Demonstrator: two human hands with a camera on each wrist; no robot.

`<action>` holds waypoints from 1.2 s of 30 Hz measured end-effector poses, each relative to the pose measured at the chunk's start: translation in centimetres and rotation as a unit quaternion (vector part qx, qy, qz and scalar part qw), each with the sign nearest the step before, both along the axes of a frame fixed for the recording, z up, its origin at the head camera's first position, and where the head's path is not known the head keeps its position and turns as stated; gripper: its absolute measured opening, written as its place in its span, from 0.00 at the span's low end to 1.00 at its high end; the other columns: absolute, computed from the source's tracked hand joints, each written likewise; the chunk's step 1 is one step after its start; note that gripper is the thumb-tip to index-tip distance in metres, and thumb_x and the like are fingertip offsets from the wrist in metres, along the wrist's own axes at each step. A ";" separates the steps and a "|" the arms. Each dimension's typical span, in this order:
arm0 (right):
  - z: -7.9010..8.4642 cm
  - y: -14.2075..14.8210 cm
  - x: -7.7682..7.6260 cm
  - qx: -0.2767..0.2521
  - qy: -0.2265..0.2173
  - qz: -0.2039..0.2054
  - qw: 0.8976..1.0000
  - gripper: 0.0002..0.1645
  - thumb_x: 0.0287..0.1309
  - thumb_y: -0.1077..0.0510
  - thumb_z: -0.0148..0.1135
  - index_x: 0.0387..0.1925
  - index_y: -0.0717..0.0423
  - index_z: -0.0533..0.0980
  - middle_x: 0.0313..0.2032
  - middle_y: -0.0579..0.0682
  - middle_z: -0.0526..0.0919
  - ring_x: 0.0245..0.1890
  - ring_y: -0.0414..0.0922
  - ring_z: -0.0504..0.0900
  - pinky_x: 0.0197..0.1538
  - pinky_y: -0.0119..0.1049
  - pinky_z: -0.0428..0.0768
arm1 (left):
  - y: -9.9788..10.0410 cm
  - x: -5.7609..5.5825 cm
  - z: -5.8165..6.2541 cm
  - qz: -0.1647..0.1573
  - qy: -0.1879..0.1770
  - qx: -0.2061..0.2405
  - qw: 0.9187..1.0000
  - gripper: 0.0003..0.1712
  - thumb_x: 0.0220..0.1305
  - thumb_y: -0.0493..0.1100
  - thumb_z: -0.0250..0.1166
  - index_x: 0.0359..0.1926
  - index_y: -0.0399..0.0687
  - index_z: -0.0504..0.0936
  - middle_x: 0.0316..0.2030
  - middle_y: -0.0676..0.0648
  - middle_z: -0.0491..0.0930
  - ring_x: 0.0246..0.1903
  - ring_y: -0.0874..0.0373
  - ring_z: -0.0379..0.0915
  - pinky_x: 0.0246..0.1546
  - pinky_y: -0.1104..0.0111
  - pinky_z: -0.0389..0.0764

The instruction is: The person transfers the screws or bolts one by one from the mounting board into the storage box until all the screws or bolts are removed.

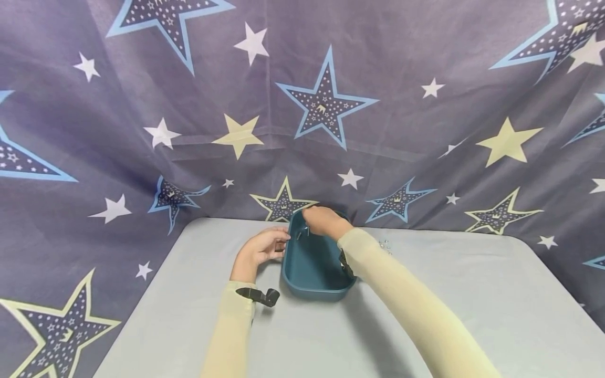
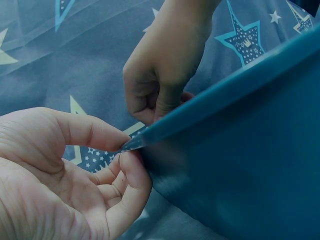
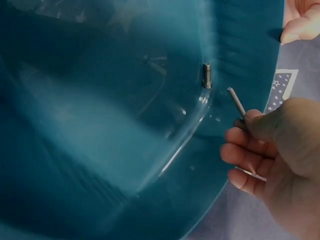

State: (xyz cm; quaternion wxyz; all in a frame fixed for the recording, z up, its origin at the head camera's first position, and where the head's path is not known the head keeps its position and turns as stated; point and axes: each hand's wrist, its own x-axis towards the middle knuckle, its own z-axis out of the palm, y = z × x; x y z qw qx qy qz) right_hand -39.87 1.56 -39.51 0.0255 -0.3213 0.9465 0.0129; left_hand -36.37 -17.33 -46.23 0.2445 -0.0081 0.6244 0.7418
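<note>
A deep teal plastic bin [image 1: 314, 265] with rounded corners stands at the back of the table. My left hand [image 1: 269, 244] pinches its left rim between thumb and forefinger, seen closely in the left wrist view. Over the bin's far end, my right hand [image 3: 280, 160] pinches a thin metal rod [image 3: 237, 102] between thumb and forefinger, its free end pointing into the bin. The other fingers are curled, with a thin shiny edge showing beneath them. A short metal cylinder [image 3: 207, 76] lies inside along the bin's bottom edge, close to the rod's tip.
Several small shiny pieces [image 1: 385, 245] lie on the pale table [image 1: 302, 341], right of the bin and past the right forearm. A purple-grey curtain [image 1: 402, 131] printed with stars hangs directly behind the table's far edge.
</note>
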 end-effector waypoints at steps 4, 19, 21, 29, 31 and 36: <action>-1.7 0.0 -1.5 -0.002 -0.013 -0.003 1.000 0.06 0.70 0.63 0.57 0.41 0.57 0.81 0.39 0.53 0.88 0.33 0.46 0.82 0.44 0.45 0.85 | 0.1 -0.1 0.1 0.000 0.000 -0.001 1.000 0.07 0.70 0.32 0.52 0.44 0.44 0.75 0.27 0.57 0.80 0.28 0.65 0.75 0.32 0.72 0.79; -2.4 -0.4 -1.1 0.001 -0.052 -0.049 0.997 0.07 0.69 0.65 0.58 0.35 0.56 0.81 0.28 0.49 0.80 0.26 0.43 0.72 0.34 0.38 0.77 | 0.1 -0.3 0.6 0.000 -0.010 -0.008 1.000 0.07 0.69 0.32 0.53 0.42 0.46 0.75 0.26 0.57 0.80 0.29 0.63 0.74 0.33 0.71 0.79; -2.6 -0.4 -1.1 0.004 -0.051 -0.053 0.997 0.07 0.69 0.65 0.57 0.35 0.57 0.81 0.27 0.49 0.79 0.26 0.43 0.72 0.33 0.38 0.75 | 0.0 -0.3 0.5 -0.002 -0.008 -0.009 1.000 0.07 0.70 0.32 0.53 0.42 0.46 0.75 0.26 0.57 0.79 0.29 0.64 0.74 0.33 0.71 0.79; -3.4 -0.6 -0.7 0.005 -0.069 -0.057 0.996 0.09 0.70 0.65 0.56 0.35 0.57 0.80 0.27 0.48 0.78 0.26 0.43 0.71 0.33 0.37 0.75 | 0.2 -0.1 0.2 -0.002 -0.015 -0.006 1.000 0.07 0.71 0.32 0.52 0.44 0.44 0.75 0.26 0.55 0.79 0.27 0.64 0.74 0.31 0.72 0.78; -3.7 -0.7 -0.6 0.006 -0.069 -0.056 0.996 0.09 0.70 0.65 0.56 0.33 0.57 0.80 0.26 0.48 0.77 0.26 0.42 0.71 0.33 0.37 0.74 | 0.1 0.0 0.2 -0.006 -0.012 -0.008 1.000 0.07 0.71 0.32 0.52 0.44 0.44 0.75 0.26 0.55 0.79 0.27 0.64 0.74 0.31 0.72 0.78; -3.8 -0.9 -0.7 -0.002 -0.062 -0.057 0.996 0.10 0.70 0.65 0.56 0.32 0.56 0.80 0.25 0.47 0.75 0.25 0.42 0.71 0.32 0.36 0.73 | 0.0 -0.2 -0.1 -0.006 -0.007 -0.009 1.000 0.08 0.71 0.32 0.52 0.41 0.47 0.75 0.26 0.56 0.79 0.27 0.65 0.74 0.32 0.72 0.78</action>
